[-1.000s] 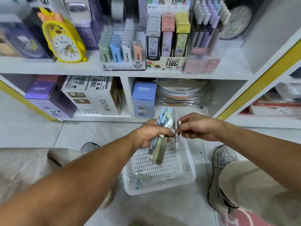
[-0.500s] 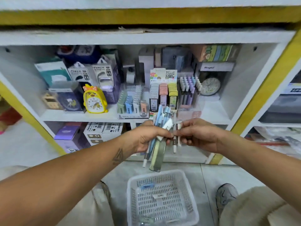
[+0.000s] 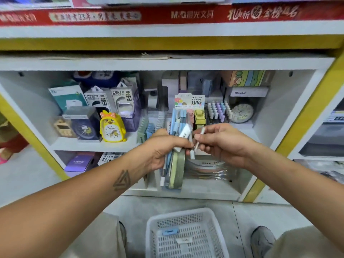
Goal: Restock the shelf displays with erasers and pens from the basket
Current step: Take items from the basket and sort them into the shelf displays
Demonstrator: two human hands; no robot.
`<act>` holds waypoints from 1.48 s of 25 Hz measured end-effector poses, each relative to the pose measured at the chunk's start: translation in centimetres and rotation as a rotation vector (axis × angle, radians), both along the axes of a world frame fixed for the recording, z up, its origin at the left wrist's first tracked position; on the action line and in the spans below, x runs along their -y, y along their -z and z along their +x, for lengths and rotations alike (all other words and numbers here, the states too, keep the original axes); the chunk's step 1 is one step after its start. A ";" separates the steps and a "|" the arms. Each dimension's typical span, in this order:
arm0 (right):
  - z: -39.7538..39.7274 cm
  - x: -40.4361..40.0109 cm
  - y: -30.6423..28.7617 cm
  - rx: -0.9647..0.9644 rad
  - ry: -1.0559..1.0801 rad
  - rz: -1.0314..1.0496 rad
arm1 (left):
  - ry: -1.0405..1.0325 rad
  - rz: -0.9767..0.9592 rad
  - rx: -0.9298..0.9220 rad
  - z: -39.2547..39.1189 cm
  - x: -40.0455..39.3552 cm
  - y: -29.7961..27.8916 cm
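Hands [image 3: 193,146] now raised from basket [image 3: 186,233] to shelf [image 3: 89,144].

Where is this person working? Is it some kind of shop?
Most likely a stationery shop. The red shelf banner carries a stationery brand's name, a pen display and boxed power banks fill the shelf, and the left hand grips a bundle of pens.

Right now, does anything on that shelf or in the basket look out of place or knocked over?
Nothing stands out. The yellow duck clock stands upright on the shelf, the boxed goods beside it sit in order, and two small erasers lie flat in the white basket. The left hand grips a tidy bundle of pens.
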State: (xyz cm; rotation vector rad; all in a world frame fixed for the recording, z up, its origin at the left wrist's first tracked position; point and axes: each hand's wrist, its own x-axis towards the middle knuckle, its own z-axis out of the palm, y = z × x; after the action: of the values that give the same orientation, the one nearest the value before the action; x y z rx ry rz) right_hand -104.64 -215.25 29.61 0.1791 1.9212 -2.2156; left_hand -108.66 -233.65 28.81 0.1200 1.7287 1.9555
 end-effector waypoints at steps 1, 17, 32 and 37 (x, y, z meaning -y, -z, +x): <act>-0.3 -0.3 -0.6 -0.020 -0.012 0.007 | -0.020 0.009 0.010 -0.7 0.0 -0.5; -6.1 -2.7 -1.9 -0.166 0.069 0.272 | -0.057 -0.101 0.116 -8.1 1.8 -4.6; -13.6 4.8 -0.6 -0.509 -0.070 1.039 | -0.162 -0.195 0.128 -11.4 9.8 -3.2; -15.0 4.4 -0.7 -0.661 -0.030 1.267 | -0.136 -0.158 0.190 -11.4 10.6 -2.9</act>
State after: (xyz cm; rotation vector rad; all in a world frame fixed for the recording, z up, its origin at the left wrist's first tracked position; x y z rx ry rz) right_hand -119.60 -219.65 30.33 -0.4565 3.3266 -0.7146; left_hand -120.07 -244.23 31.68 -0.2383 1.7952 1.8471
